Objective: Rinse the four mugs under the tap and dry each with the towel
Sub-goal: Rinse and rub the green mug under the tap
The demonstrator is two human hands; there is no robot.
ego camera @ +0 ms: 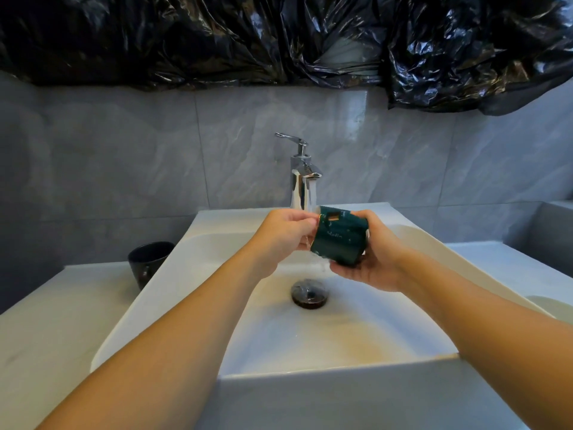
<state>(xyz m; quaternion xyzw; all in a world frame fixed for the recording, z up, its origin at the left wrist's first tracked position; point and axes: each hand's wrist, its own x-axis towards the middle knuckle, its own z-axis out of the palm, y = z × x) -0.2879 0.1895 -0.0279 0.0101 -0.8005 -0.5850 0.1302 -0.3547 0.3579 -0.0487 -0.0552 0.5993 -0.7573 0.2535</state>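
Both my hands, left hand and right hand, are gripping the green mug sideways, mouth pointing left under the tap; a black mug is standing on the bench.

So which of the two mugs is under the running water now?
The dark green mug, held in both hands over the sink. The black mug stands untouched on the counter, left of the basin.

Green mug, side wall: small pale lettering, reads approx. "Hello"; blurred, reading uncertain. Small gold-edged mark near its rim, not legible. No other text, labels or numbers readable.
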